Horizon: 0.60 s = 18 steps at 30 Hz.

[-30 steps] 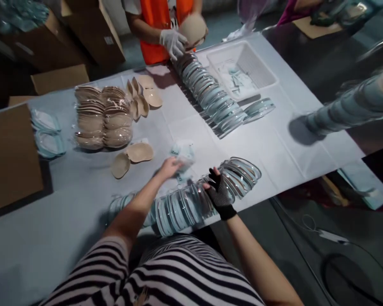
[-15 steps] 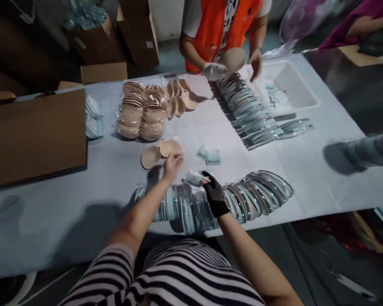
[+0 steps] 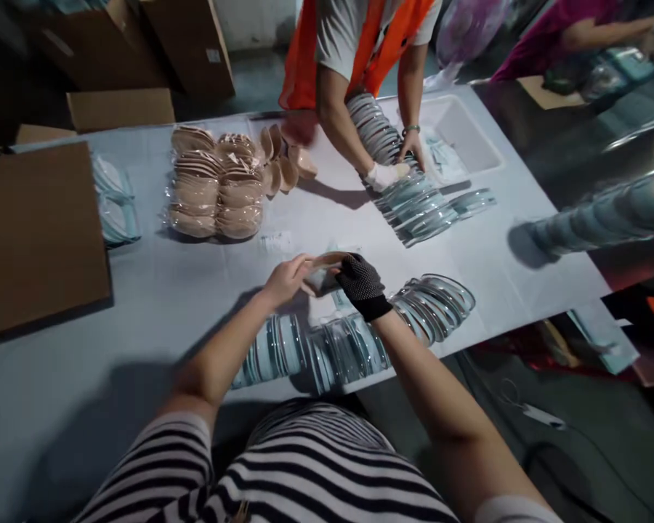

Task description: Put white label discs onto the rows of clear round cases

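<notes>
My bare left hand (image 3: 288,282) pinches the left end of a beige, shallow oval cup (image 3: 327,261). My right hand (image 3: 362,285), in a black dotted glove, grips the same cup at its right end. The cup is held tilted above the table, and its inside is partly hidden. Just under it lie white and teal packets (image 3: 335,299), partly covered by my hands. Nearest my body runs a row of glossy clear-wrapped pieces with teal inserts (image 3: 354,352), standing on edge close together.
Plastic-wrapped stacks of beige cups (image 3: 215,185) sit at the left, with loose cups (image 3: 280,174) beside them. A co-worker's hands (image 3: 395,171) touch another wrapped row near a white tub (image 3: 490,134). Cardboard (image 3: 43,240) covers the far left; a wrapped stack (image 3: 604,218) leans at right.
My left hand has taken up the beige cups from the table and moved right. Both hands now meet on a cup. The co-worker's arms have reached down onto the far row.
</notes>
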Tool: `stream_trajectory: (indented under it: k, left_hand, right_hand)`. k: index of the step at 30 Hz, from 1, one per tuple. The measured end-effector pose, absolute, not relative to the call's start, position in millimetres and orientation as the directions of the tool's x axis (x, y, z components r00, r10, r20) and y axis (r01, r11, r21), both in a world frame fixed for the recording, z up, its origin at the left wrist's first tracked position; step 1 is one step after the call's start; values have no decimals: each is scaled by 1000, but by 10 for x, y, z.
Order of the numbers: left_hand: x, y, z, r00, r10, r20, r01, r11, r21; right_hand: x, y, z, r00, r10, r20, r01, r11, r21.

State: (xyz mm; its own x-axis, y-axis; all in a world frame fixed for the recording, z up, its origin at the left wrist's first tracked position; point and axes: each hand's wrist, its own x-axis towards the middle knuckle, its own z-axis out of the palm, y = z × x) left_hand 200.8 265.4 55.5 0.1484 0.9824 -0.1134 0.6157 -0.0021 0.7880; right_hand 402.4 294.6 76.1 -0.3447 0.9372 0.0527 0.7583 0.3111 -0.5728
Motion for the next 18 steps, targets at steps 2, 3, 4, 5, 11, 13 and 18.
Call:
stream_trajectory:
  k: [2, 3, 4, 5, 11, 13, 18]
  left_hand:
    - [2191, 2494, 704, 130, 991, -44, 480, -24, 877]
    - [2253, 2429, 776, 103, 994, -22, 435, -25, 900]
    - [2295, 2372, 842, 91, 996, -8, 390, -28, 920]
    - [2320, 2320, 899, 111, 994, -7, 326, -30, 945]
    - [2600, 2040, 788, 682, 715, -151, -250, 423, 871]
    - [2832, 1913, 626, 643, 746, -172, -415, 528, 741]
    - [3266, 1691, 415, 359, 878, -317, -720, 476, 505]
  right_hand:
    - [4054, 2931, 999, -357, 932, 64, 761, 330, -559]
    - [4114, 2906, 1133, -376, 924, 68, 723, 339, -602]
    - [4199, 2880, 1273, -416, 908, 54, 655, 340, -675]
    - [4301, 2858, 1415, -478, 878, 19, 564, 323, -760]
    - [4765, 2697, 1935, -574, 818, 33, 435, 340, -834]
    - [4783, 2484, 1839, -485, 858, 172, 539, 447, -714]
    - [4836, 1614, 1184, -609, 767, 201, 560, 595, -576]
